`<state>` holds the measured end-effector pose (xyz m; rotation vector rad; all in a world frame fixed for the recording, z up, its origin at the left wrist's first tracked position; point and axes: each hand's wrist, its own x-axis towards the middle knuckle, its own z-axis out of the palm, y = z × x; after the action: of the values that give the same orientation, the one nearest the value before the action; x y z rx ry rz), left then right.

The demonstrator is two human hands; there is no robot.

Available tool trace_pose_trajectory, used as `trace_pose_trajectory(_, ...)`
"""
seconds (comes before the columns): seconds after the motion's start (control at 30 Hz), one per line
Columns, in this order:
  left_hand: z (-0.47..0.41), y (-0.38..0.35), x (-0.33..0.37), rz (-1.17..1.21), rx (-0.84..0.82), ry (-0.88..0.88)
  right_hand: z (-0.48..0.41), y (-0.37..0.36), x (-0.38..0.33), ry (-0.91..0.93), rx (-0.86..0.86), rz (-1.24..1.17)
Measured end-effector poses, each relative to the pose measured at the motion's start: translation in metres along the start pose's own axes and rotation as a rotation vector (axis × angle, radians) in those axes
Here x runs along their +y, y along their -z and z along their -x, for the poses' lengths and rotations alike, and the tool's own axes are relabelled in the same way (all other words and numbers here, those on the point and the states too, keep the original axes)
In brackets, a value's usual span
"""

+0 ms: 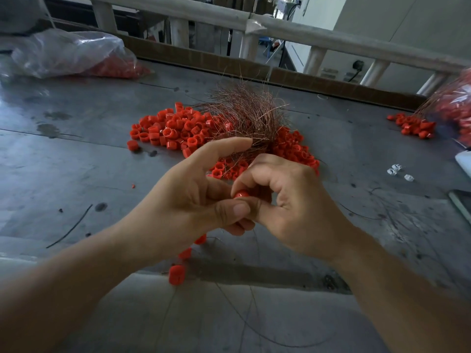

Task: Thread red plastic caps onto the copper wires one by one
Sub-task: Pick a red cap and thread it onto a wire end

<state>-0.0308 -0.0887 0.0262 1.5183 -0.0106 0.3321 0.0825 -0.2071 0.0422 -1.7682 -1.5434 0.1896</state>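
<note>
A heap of loose red plastic caps (173, 128) lies on the grey metal table (76, 154), with a tangled bundle of copper wires (244, 110) resting on it. In front of the heap my two hands meet. My right hand (293, 200) pinches one red cap (240, 194) between thumb and forefinger. My left hand (193, 192) presses its thumb against that cap and grips a thin copper wire (254, 250) that trails down toward me. Three caps threaded on the wire (184, 253) hang below my left hand.
A clear plastic bag of red caps (76, 54) sits at the back left. At the far right lie a small pile of caps (413, 126) and a bag with wired caps (456, 103). A few white pieces (397, 171) lie right. A railing (280, 29) borders the far edge.
</note>
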Motion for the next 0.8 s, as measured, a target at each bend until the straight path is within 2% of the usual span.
trace_pose_trajectory(0.17, -0.006, 0.003, 0.001, 0.037, 0.032, 0.085, -0.002, 0.0, 0.002, -0.019, 0.0, -0.056)
trace_pose_trajectory(0.33, -0.009, 0.009, 0.005, 0.181, 0.146, 0.02, -0.004, 0.004, 0.004, -0.223, -0.064, -0.272)
trace_pose_trajectory(0.4, -0.011, 0.012, 0.006, 0.248, 0.162, -0.008, -0.004, 0.005, 0.005, -0.244, -0.05, -0.331)
trace_pose_trajectory(0.5, -0.011, 0.019, 0.007, 0.286, 0.182, -0.031, -0.004, 0.01, 0.003, -0.183, 0.034, -0.265)
trace_pose_trajectory(0.63, -0.008, 0.027, 0.009, 0.229, 0.146, -0.028, -0.003, 0.018, 0.008, -0.175, 0.055, -0.105)
trace_pose_trajectory(0.7, -0.009, 0.028, 0.008, 0.167, 0.209, -0.001, -0.002, 0.019, 0.008, -0.184, 0.027, -0.056)
trace_pose_trajectory(0.8, -0.012, 0.031, 0.006, 0.082, 0.39, 0.029, -0.002, 0.014, 0.009, -0.215, -0.081, 0.039)
